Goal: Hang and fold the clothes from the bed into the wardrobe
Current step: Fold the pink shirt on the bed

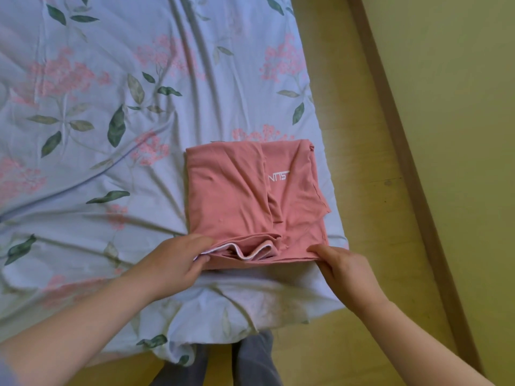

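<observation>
A pink garment [239, 196] with white lettering lies folded into a rough square near the bed's near right corner. My left hand [175, 260] pinches its near left corner, thumb on top and fingers underneath the stacked layers. My right hand [342, 266] grips the near right corner the same way, thumb lying on the cloth. The white-trimmed edges of the folds show between my hands.
The bed [97, 135] is covered with a pale blue floral sheet, wrinkled, stretching left and back. A wooden floor [348, 107] runs along the bed's right side, with a wall and skirting board [404, 151] beyond. My legs [250, 360] stand at the bed's near edge.
</observation>
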Demonstrator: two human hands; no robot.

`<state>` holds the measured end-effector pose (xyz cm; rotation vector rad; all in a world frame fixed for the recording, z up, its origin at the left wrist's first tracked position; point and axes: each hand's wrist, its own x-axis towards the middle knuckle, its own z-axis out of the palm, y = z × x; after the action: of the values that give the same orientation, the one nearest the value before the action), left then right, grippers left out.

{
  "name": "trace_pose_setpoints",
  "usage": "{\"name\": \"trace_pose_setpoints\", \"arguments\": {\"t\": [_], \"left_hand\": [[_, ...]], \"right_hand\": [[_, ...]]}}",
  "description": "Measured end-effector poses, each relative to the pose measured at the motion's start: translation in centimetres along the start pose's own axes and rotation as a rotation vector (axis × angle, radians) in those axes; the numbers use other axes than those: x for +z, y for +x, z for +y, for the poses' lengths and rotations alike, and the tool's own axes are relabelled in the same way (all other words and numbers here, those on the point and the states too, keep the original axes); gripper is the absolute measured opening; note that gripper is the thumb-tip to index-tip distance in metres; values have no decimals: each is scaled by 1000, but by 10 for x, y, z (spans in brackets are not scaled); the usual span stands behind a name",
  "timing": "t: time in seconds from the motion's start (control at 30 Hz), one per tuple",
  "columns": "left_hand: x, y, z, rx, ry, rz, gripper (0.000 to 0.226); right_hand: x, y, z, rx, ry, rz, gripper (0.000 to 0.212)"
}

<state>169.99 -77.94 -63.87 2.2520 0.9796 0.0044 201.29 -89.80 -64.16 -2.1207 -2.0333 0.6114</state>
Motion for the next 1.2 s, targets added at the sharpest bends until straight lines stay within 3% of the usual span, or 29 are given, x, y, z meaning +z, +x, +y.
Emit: {"name": "trace_pose_setpoints", "arguments": {"t": [0.2, 0.3, 0.4, 0.53, 0.7, 0.9, 1.0, 1.07, 1.13, 1.2], "left_hand": [[-51, 32, 5, -27, 0, -35, 27], [-78, 59, -3, -23, 5, 4, 17], [-91, 90, -18, -80, 25, 7, 8], [-79, 127, -42, -242, 6, -62, 18], [-39, 148, -66, -391, 52, -83, 20], [-23, 148, -84, -377, 114, 181, 21], [-15, 152, -80, -415, 180, 194, 19], [-10, 160, -74, -441, 232, 168, 17], [-10, 164, -72, -457, 264, 141, 16], [-12, 164, -73, -467, 274, 123, 17]], "right_hand": [[-44, 34, 3, -7, 29, 66, 9], [-62, 67, 6, 32, 23, 43, 3], [-70, 102, 12, 64, 80, 18, 10], [-64, 148, 24, 133, 157, -75, 42], [-26, 184, 35, 223, 96, -172, 28], [-5, 204, 46, 266, 145, 98, 29], [-3, 213, 44, 283, 34, 49, 21], [-3, 213, 34, 301, -44, 143, 19], [2, 202, 6, 250, 86, 362, 25], [16, 180, -31, 125, 222, 375, 37]]}}
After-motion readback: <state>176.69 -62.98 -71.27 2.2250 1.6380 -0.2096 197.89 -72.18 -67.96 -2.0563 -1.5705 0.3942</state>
